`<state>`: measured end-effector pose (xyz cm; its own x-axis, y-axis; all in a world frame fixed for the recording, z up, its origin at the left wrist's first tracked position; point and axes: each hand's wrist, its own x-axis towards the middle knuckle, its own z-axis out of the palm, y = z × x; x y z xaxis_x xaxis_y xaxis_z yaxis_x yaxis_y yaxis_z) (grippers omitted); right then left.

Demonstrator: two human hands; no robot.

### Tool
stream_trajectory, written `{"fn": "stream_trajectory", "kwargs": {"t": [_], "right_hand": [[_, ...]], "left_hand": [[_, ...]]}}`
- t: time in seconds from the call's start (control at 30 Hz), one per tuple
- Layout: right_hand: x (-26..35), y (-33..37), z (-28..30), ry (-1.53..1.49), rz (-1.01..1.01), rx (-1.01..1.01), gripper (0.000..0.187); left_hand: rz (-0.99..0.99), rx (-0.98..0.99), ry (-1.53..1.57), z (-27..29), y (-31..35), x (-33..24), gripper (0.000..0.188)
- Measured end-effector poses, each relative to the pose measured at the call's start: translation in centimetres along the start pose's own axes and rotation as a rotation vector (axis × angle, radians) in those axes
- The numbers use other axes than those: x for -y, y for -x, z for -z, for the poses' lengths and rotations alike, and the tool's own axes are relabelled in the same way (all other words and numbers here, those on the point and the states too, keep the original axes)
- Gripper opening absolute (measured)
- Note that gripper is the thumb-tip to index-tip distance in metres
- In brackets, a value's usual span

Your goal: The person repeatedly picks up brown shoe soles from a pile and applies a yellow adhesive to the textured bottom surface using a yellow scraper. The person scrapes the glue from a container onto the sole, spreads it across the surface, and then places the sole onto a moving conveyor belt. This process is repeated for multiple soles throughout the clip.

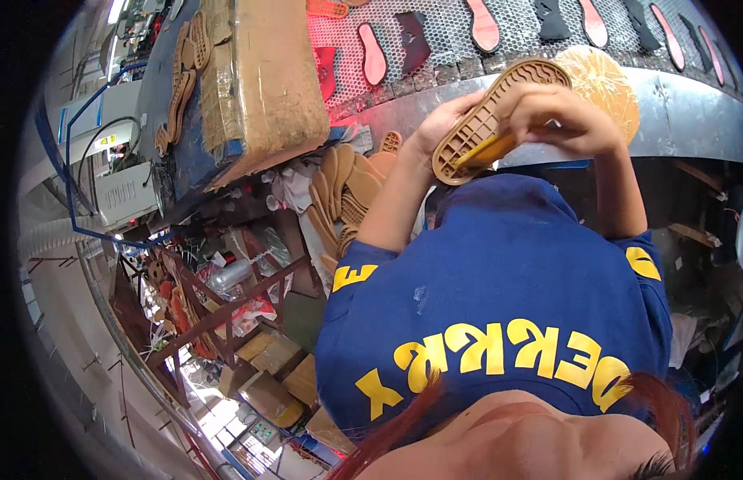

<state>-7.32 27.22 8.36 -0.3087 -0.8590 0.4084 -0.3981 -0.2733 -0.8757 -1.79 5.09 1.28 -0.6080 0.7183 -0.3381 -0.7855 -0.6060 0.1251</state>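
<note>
My left hand (449, 122) grips a tan shoe sole (458, 160) by its left edge. The sole's gridded, treaded face is turned up, and it is tilted, toe end away to the right. Curled over the sole's right side is my right hand (570, 118), its fingers closed around a flat yellow tool (490, 149). The tool's tip rests at the sole's grid; its exact kind I cannot make out. Behind the right hand lies a round tan disc (607, 84) streaked with pale strands, partly covered by the hand and sole.
Ahead runs a mesh conveyor (443, 64) bearing pink insoles (372, 54) and black cut pieces (412, 40), behind a metal edge (675, 104). A taped cardboard box (271, 76) stands left. More tan soles (339, 180) are piled below it, near my left forearm.
</note>
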Motion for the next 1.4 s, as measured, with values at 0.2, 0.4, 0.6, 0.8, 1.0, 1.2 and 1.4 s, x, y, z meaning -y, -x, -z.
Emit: {"fn": "stream_trajectory", "kwargs": {"t": [0.2,0.4,0.6,0.8,1.0,1.2,1.4], "right_hand": [[-6.7,11.3,1.5,-0.359,0.004,-1.043,0.011],[-14.4,20.1,-3.8,0.428,-0.789,-0.994,0.016],[-15.8,17.6,-7.8,1.074,-0.697,-0.947,0.016],[-18.2,17.0,-9.3,1.088,-0.753,-1.038,0.016],[-18.2,17.6,-8.4,0.485,-0.599,-1.281,0.012],[-12.7,13.3,-7.0,-0.205,-0.268,-1.502,0.021],[-3.7,6.0,-7.2,0.462,0.036,-1.184,0.026]], "left_hand": [[-0.148,0.186,-0.183,0.7,0.8,-0.6,0.062],[-0.925,0.072,-0.576,2.4,2.7,0.3,0.081],[-1.076,-0.134,-0.800,0.6,3.9,0.0,0.099],[-1.037,-0.014,-0.830,1.2,4.5,0.7,0.091],[-1.184,-0.158,-0.910,1.7,4.5,1.7,0.083],[-1.302,-0.116,-1.036,1.5,4.0,2.2,0.086],[-1.311,-0.119,-1.234,0.0,3.6,2.1,0.087]]}}
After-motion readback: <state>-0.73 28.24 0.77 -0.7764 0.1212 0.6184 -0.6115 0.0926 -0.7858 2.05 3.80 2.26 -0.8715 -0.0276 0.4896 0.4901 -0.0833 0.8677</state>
